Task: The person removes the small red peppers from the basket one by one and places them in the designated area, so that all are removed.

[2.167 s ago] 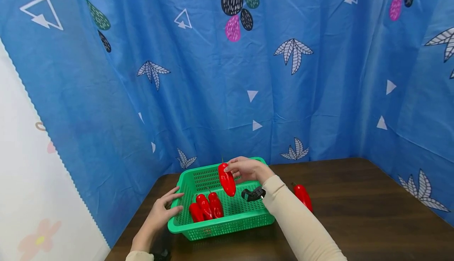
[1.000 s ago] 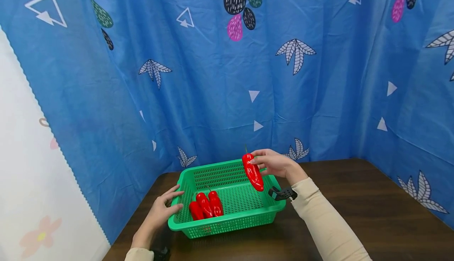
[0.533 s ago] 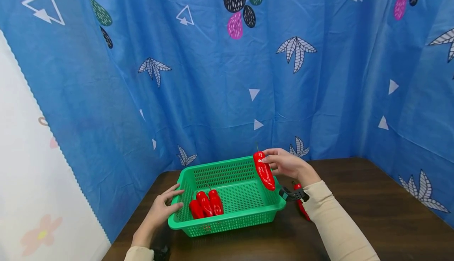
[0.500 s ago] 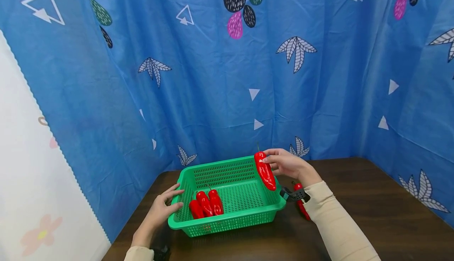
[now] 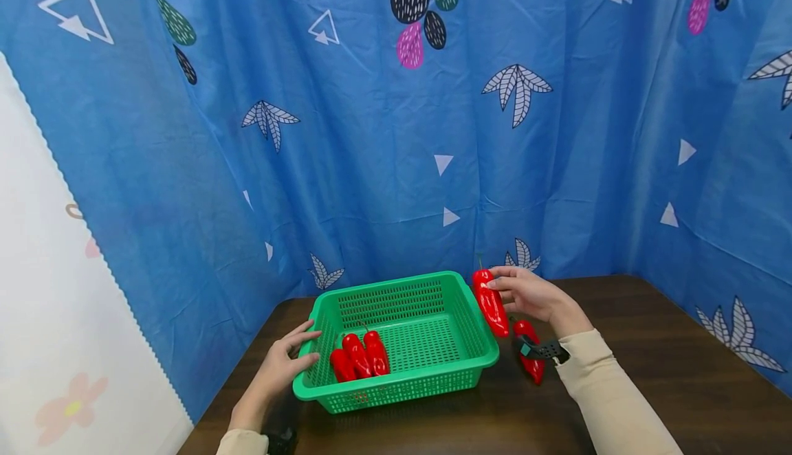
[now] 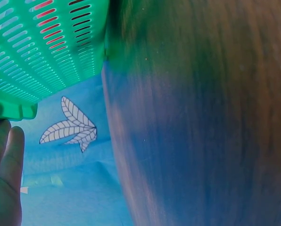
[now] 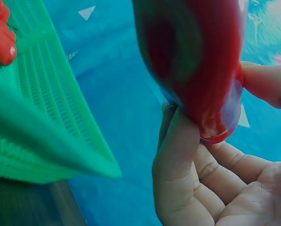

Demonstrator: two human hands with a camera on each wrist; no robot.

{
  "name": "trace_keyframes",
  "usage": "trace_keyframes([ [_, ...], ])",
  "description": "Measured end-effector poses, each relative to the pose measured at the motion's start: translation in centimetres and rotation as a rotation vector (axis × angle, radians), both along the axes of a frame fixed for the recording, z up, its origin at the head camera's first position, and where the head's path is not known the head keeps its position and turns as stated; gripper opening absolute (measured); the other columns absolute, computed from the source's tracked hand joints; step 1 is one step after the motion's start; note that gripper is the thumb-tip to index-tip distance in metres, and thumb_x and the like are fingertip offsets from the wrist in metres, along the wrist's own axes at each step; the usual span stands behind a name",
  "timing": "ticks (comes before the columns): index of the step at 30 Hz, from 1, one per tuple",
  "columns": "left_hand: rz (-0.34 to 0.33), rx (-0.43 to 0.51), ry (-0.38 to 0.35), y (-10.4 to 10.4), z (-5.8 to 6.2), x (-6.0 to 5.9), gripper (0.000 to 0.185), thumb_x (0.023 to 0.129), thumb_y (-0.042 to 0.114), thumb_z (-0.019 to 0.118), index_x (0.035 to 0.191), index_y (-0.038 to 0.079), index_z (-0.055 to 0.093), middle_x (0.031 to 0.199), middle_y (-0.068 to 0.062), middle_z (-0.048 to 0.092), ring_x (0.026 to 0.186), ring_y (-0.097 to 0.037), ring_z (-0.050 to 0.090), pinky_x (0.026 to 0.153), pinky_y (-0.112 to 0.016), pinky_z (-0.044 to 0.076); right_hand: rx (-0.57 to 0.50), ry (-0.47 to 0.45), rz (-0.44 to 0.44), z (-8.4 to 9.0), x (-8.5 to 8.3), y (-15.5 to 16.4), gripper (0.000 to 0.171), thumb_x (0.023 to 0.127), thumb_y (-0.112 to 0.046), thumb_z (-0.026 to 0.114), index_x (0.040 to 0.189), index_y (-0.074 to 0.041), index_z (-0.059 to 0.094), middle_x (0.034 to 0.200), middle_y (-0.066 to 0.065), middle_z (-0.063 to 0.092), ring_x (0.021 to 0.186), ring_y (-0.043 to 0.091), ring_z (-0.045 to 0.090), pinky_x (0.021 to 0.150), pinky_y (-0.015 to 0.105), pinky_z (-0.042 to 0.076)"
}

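Observation:
My right hand (image 5: pixel 533 295) pinches a glossy red chili pepper (image 5: pixel 491 302) near its stem end, between thumb and fingers. The pepper hangs tilted just past the right rim of a green plastic basket (image 5: pixel 396 376), above the table. In the right wrist view the pepper (image 7: pixel 197 56) fills the upper middle. My left hand (image 5: pixel 280 365) rests on the basket's left rim with fairly straight fingers; in the left wrist view its fingers (image 6: pixel 12 155) touch the rim. Several red peppers (image 5: pixel 359 357) lie together at the basket's left end.
Another red pepper (image 5: pixel 531 365) lies on the dark wooden table (image 5: pixel 619 365) right of the basket, partly hidden by the black strap (image 5: pixel 541 350) at my right wrist. A blue patterned curtain (image 5: pixel 383 187) hangs behind the table. White patterned cloth (image 5: pixel 68 290) is at the left.
My right hand has carried its pepper rightward, from over the basket to just beyond the right rim. The left hand and the peppers in the basket stay in place.

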State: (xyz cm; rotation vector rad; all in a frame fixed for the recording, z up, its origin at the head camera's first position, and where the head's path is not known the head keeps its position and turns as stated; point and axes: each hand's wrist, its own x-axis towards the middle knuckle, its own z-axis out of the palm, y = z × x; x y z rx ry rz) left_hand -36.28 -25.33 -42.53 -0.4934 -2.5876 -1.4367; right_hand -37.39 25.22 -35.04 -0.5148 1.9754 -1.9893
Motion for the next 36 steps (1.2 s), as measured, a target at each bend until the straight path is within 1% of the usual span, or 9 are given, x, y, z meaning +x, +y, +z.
trace_keyframes([
  [5,0.008,-0.001,0.000,0.1,0.0,0.0,0.042,0.092,0.009,0.069,0.133,0.003,0.064,0.159,-0.016,0.039,0.151,-0.041,0.027,0.117,-0.059,0.034,0.002,-0.016,-0.025,-0.6,0.4,1.5,0.020,0.101,-0.015,0.054,0.121,-0.009,0.056,0.103,-0.001,0.071,0.091,0.016,0.072,0.083,0.035,0.062],
  [7,0.011,-0.004,0.002,0.1,0.0,0.0,0.042,0.092,0.009,0.069,0.133,0.003,0.064,0.159,-0.016,0.039,0.151,-0.041,0.027,0.116,-0.058,0.035,0.014,-0.019,-0.037,-0.9,0.5,2.1,0.021,0.101,-0.016,0.054,0.122,-0.009,0.056,0.103,-0.001,0.071,0.091,0.016,0.072,0.084,0.035,0.062],
  [12,0.015,-0.010,0.007,0.1,0.1,0.1,0.041,0.092,0.009,0.069,0.132,0.004,0.065,0.159,-0.015,0.040,0.151,-0.040,0.028,0.116,-0.057,0.036,0.050,-0.018,-0.065,-1.8,0.6,3.3,0.031,0.102,-0.019,0.055,0.129,-0.005,0.052,0.106,-0.001,0.070,0.094,0.017,0.071,0.085,0.036,0.061],
  [19,0.018,-0.010,0.002,0.2,0.1,0.3,0.041,0.092,0.009,0.069,0.132,0.003,0.065,0.159,-0.015,0.040,0.150,-0.040,0.029,0.115,-0.056,0.038,0.076,-0.026,-0.106,-3.0,0.9,5.2,0.033,0.103,-0.020,0.053,0.131,-0.003,0.050,0.104,-0.002,0.070,0.092,0.016,0.071,0.085,0.036,0.061],
  [24,0.016,-0.009,0.006,0.2,0.1,0.2,0.041,0.092,0.009,0.069,0.133,0.003,0.064,0.159,-0.015,0.039,0.151,-0.041,0.028,0.116,-0.058,0.035,0.106,-0.014,-0.138,-3.8,1.2,6.2,0.044,0.102,-0.022,0.055,0.137,0.003,0.045,0.105,-0.003,0.069,0.093,0.016,0.070,0.086,0.037,0.061],
  [29,0.014,-0.005,0.005,0.2,0.1,0.2,0.041,0.092,0.009,0.069,0.132,0.003,0.065,0.158,-0.016,0.040,0.150,-0.041,0.028,0.118,-0.059,0.033,0.149,-0.035,-0.194,-5.1,1.3,7.1,0.057,0.100,-0.023,0.058,0.143,0.008,0.038,0.106,-0.003,0.068,0.095,0.018,0.067,0.087,0.039,0.061],
  [33,0.017,0.004,0.002,0.2,0.0,0.2,0.041,0.092,0.009,0.069,0.132,0.004,0.065,0.158,-0.016,0.040,0.151,-0.041,0.028,0.118,-0.059,0.032,0.166,-0.055,-0.233,-6.1,1.3,7.8,0.062,0.099,-0.023,0.059,0.146,0.010,0.034,0.107,-0.002,0.067,0.095,0.019,0.065,0.087,0.040,0.060],
  [36,0.016,0.006,0.003,0.2,0.0,0.2,0.041,0.092,0.009,0.069,0.132,0.004,0.065,0.159,-0.016,0.040,0.151,-0.041,0.027,0.118,-0.059,0.032,0.183,-0.068,-0.260,-6.8,1.3,8.4,0.063,0.098,-0.022,0.059,0.145,0.011,0.033,0.106,-0.001,0.066,0.094,0.019,0.064,0.087,0.040,0.060],
])
